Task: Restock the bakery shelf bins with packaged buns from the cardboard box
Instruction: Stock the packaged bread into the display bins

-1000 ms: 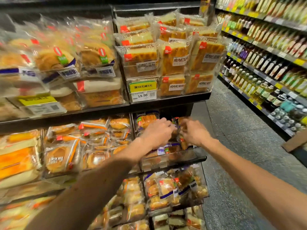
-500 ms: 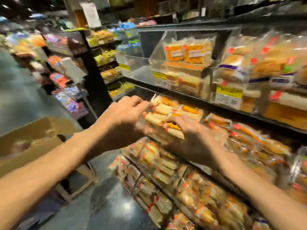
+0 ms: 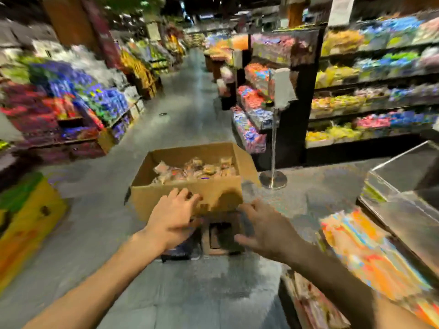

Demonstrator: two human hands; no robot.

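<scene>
An open cardboard box [image 3: 166, 198] stands in the aisle ahead of me, raised on something low and dark. Packaged buns [image 3: 194, 170] lie loose inside it. My left hand [image 3: 172, 218] reaches toward the box's near wall, fingers spread and holding nothing. My right hand [image 3: 263, 230] hangs beside it, a little lower and to the right, fingers loosely extended and also empty. The bakery shelf [image 3: 370, 252] with blurred orange packets sits at the right edge, under a clear bin [image 3: 403, 200]. The whole view is motion-blurred.
A chrome post with a round base [image 3: 273, 179] stands just right of the box. Candy shelves [image 3: 370, 91] line the right side, colourful displays [image 3: 71, 103] the left. A yellow carton [image 3: 26, 224] sits at the left. The grey aisle floor [image 3: 190, 115] runs ahead.
My view has swung left from the bun shelf to the aisle and the box. Both hands left the packets on the shelf and now reach empty toward the box.
</scene>
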